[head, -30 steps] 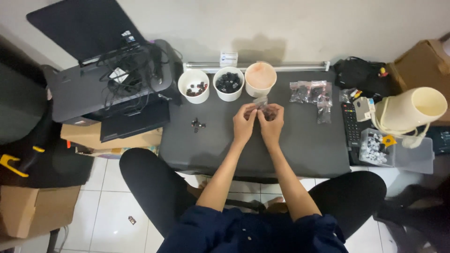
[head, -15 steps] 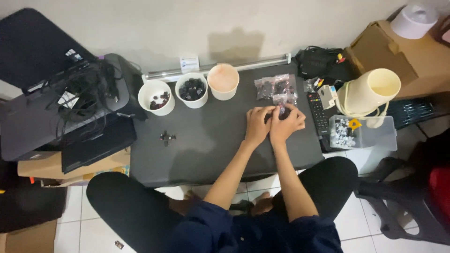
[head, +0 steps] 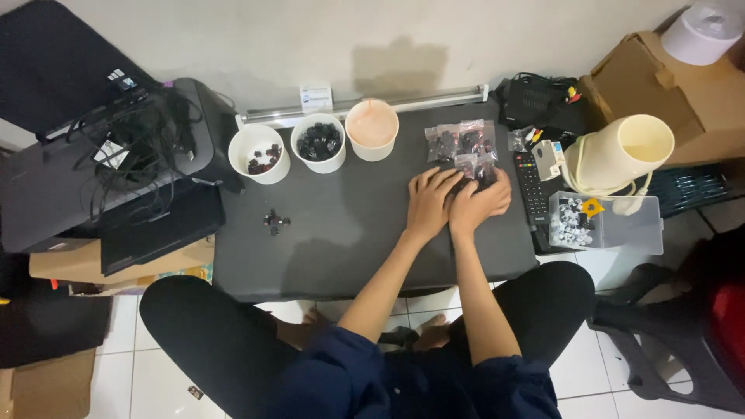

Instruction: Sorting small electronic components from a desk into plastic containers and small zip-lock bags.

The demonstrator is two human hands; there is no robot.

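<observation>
Both hands rest side by side on the right part of a dark table [head: 334, 248]. My left hand [head: 429, 202] lies flat, fingers pressed on a small clear plastic bag of dark parts [head: 475, 167]. My right hand [head: 481, 203] curls over the same bag's right side. More clear bags of dark parts [head: 458, 140] lie just beyond the fingers. Whether either hand grips the bag or only presses on it is hidden by the fingers.
Three white paper cups stand in a row at the back: one with few dark parts [head: 259, 154], one full [head: 318, 143], one empty [head: 372, 129]. Loose dark parts [head: 273, 220] lie mid-left. A remote [head: 531, 186], clear box [head: 605, 223], cream jug [head: 617, 155] at right; printer [head: 101, 171] at left.
Both hands have moved from the table's middle to the right, down onto the pile of small plastic bags. The head camera has swung right with them.
</observation>
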